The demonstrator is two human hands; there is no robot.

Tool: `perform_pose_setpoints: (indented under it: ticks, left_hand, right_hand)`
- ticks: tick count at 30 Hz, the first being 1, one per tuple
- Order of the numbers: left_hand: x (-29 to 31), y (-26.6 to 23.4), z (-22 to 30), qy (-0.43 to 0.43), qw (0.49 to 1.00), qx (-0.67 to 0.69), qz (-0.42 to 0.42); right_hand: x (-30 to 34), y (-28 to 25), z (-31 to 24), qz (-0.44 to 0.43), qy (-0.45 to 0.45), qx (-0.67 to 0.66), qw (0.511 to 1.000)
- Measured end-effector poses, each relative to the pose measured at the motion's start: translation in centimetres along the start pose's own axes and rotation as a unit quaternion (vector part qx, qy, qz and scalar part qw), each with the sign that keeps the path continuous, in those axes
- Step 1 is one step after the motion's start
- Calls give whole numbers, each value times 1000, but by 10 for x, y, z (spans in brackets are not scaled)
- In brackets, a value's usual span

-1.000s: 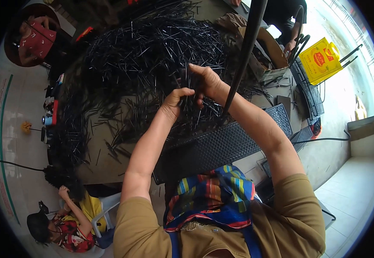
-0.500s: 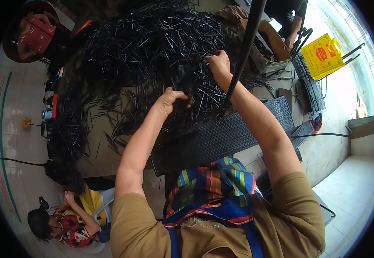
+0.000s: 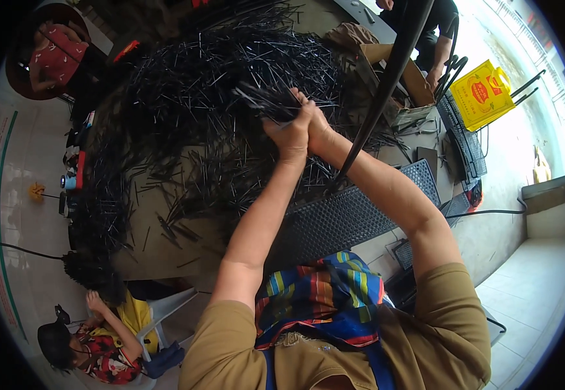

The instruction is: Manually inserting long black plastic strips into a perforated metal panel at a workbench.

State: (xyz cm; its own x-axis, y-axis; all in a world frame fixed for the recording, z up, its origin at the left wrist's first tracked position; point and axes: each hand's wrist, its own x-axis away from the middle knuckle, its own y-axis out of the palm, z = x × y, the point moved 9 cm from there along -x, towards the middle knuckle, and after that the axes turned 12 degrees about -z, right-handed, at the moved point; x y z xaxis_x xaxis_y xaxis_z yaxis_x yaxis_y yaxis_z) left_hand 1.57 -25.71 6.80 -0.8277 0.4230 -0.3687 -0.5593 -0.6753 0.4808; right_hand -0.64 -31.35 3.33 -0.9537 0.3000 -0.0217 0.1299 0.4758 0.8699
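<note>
My hands have met over the front of a big heap of thin black sticks (image 3: 198, 65). A loose bundle of black sticks (image 3: 264, 101) juts up and left from between them, somewhat blurred. My left hand (image 3: 289, 139) is closed round the near end of the bundle. Pressed against it from the right, my right hand (image 3: 319, 130) has its fingers closed at the bundle's side. The sticks' ends inside my palms are hidden. Below my hands lies a long black mesh tray (image 3: 360, 207).
A slanting dark pole (image 3: 386, 84) rises just right of my right forearm. Loose sticks lie on the table (image 3: 146, 253). At the back right are a cardboard box (image 3: 419, 84) and a yellow bag (image 3: 484, 94). Other people sit or stand at left and far right.
My left hand has moved right and up, and my right hand left and down, so they now meet. The bundle shows plainly between them. The view has shifted slightly.
</note>
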Motion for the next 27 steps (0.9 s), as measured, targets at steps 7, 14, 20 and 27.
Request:
perform_pose_setpoints:
  ticks: [7, 14, 20, 27]
  left_hand:
    - [-5, -39, -32, -123, 970, -15, 211]
    - [9, -54, -83, -412, 876, 244, -57]
    - [59, -35, -64, -480, 830, 189, -214]
    - [82, -50, -58, -581, 772, 71, -247]
  right_hand:
    - [3, -70, 5, 90, 154, 139, 974]
    - [1, -58, 19, 14, 275, 150, 950]
    - [7, -49, 5, 88, 208, 150, 963]
    - [2, -61, -25, 92, 70, 232, 966]
